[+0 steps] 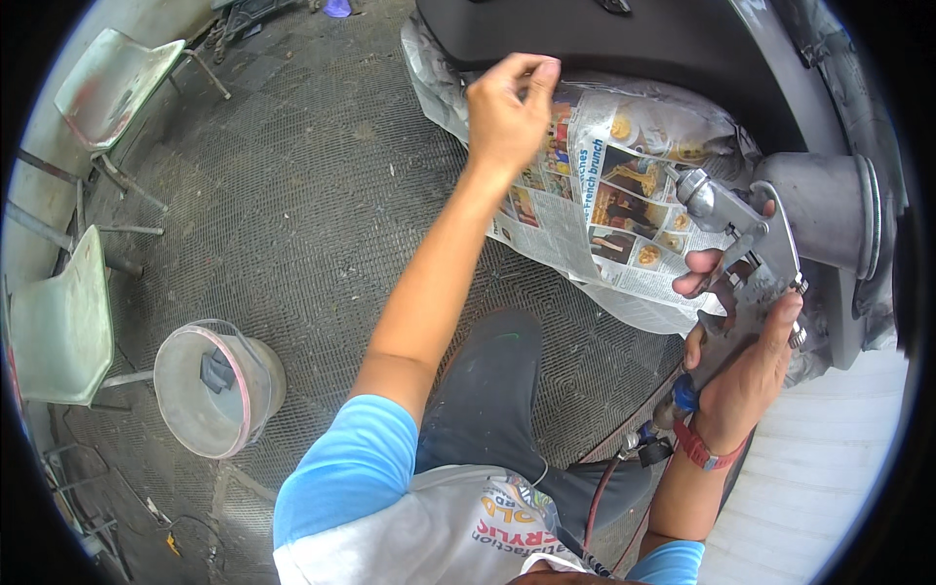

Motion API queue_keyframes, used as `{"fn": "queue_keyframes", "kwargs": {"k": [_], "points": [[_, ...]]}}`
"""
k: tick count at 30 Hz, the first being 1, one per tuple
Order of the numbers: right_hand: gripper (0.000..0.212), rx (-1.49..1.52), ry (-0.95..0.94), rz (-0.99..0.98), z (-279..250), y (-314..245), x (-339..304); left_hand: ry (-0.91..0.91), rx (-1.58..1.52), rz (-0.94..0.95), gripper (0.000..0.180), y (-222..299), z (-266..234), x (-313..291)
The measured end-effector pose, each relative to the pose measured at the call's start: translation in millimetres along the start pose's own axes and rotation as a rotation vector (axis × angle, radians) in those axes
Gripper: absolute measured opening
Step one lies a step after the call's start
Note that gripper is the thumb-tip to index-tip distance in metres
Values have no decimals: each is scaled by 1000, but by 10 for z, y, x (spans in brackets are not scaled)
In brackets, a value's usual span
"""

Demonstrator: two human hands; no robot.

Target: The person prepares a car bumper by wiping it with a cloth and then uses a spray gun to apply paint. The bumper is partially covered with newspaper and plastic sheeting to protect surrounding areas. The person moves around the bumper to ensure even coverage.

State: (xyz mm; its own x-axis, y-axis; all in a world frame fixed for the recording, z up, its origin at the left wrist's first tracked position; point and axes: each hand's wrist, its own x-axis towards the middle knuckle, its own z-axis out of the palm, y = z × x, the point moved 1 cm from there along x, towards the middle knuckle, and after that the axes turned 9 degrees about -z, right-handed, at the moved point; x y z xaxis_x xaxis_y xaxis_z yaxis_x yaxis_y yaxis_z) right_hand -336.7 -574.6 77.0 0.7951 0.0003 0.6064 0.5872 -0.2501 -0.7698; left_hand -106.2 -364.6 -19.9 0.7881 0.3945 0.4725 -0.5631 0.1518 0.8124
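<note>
My right hand [749,375], with a red band at the wrist, grips a metal spray gun [717,205]. A grey cup [814,210] is fixed to the gun, and a hose fitting [678,405] with a blue part sits below the handle. The gun's nozzle end is over newspaper [624,224] taped or tucked along a dark, smooth panel [585,34]. My left hand [509,112] is raised by the panel's lower edge, its fingers curled in with thumb and fingertips close together. Whether anything is between them is too small to make out.
A red hose [600,502] runs down beside my knee. On the left stand a grey bucket [268,390] with a dark piece inside, and two pale green chairs [63,317]. Dark ribbed matting [292,224] covers the floor. White ribbed material [829,439] lies at lower right.
</note>
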Motion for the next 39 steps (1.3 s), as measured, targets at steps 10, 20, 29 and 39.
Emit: {"fn": "queue_keyframes", "kwargs": {"k": [10,20,29,39], "points": [[75,11,19,42,-56,63,6,31,574,453,49,-810,-521,876],[73,10,26,32,-271,31,-41,58,785,242,48,-1325,-1032,1111],[73,34,76,17,-446,-74,-145,-77,625,-94,99,-1101,-242,1084],[72,79,55,9,-537,-101,-55,-355,607,323,94,502,964,-292]]}}
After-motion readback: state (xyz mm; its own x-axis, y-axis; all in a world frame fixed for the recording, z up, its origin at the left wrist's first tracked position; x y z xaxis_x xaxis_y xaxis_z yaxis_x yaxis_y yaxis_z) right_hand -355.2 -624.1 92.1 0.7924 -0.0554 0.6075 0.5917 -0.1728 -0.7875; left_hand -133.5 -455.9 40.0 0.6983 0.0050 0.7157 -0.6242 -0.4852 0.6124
